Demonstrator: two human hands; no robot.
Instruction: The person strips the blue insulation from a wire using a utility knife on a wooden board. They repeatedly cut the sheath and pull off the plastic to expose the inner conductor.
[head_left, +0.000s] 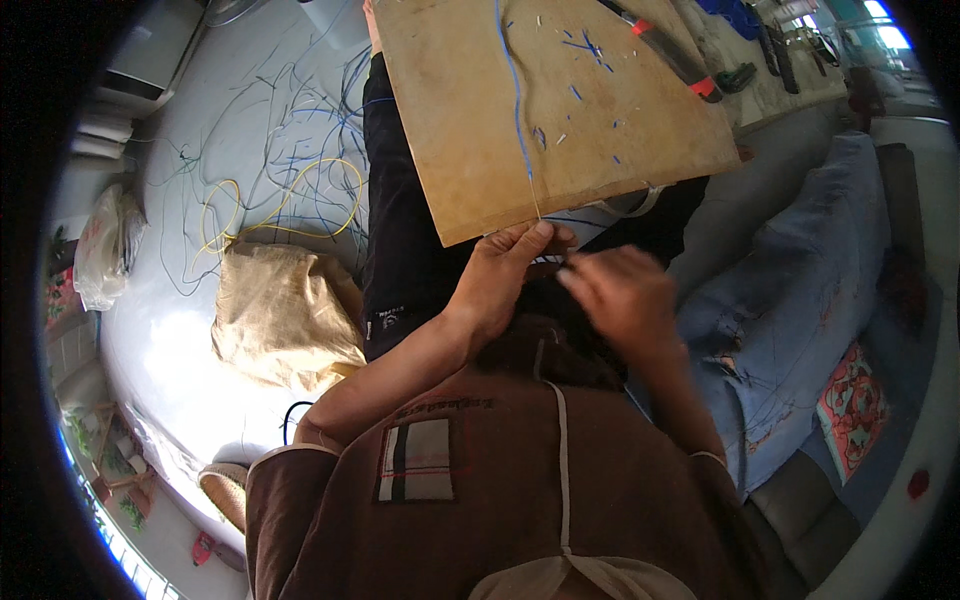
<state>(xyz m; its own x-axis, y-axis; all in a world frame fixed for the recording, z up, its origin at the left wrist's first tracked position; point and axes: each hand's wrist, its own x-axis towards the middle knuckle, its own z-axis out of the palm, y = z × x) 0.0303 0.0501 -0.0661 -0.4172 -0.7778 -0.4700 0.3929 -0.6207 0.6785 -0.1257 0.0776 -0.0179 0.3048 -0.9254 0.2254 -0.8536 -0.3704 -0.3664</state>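
Note:
A length of blue insulated wire (517, 97) runs down a wooden board (465, 165) that lies over my dark-trousered legs. Near the board's front edge the blue covering ends and a pale, thin core (535, 199) goes on to my fingertips. My left hand (506, 259) pinches this core between thumb and fingers just off the edge. Close on its right is my right hand (626, 289), blurred, with its fingers bent towards the left fingertips. Thin pale strands show between the hands, but whether the right fingers grip them is unclear.
Blue wire scraps (589, 49) dot the board, beside a red-and-dark-handled hand tool (675, 60). Several tools lie on a bench (795, 101) at upper right. Tangled wires (307, 142) and a tan sack (281, 315) cover the floor at left. Blue-grey cloth (787, 300) drapes at right.

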